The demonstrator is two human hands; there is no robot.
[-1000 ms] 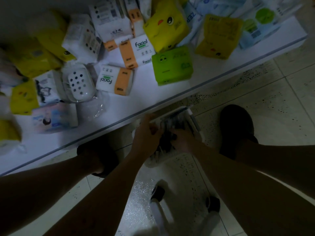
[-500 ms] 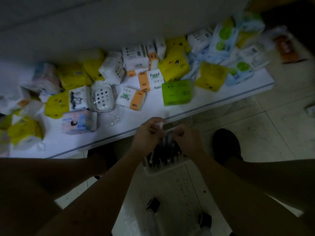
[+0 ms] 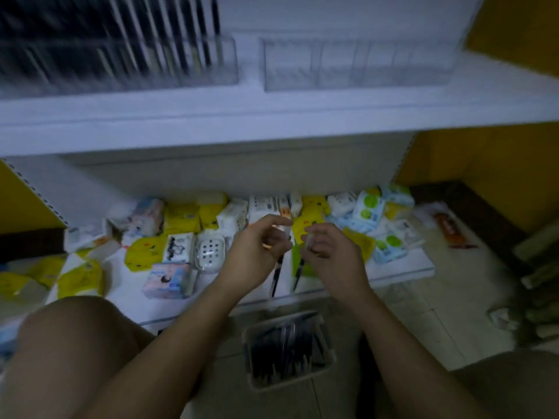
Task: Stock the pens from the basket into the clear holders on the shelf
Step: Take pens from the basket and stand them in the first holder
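A white basket [image 3: 329, 362] full of dark pens stands on the floor between my knees. My left hand [image 3: 257, 249] is raised above it and grips a dark pen [image 3: 276, 276] that hangs down from its fingers. Beside it, my right hand [image 3: 328, 252] holds another dark pen [image 3: 298, 275], also pointing down. On the upper shelf [image 3: 272, 116], a clear holder [image 3: 121, 65] at the left is filled with dark pens. A second clear holder [image 3: 357, 65] to its right looks empty.
The low white shelf [image 3: 402, 267] behind my hands carries several tissue packs in yellow, green, white and blue, plus a white perforated soap box [image 3: 209, 252]. Yellow walls flank the shelving. Packets lie on the tiled floor at the right.
Both hands have lifted out of the basket, each with a pen. The view has tilted upward, bringing the upper shelf and its clear holders into sight.
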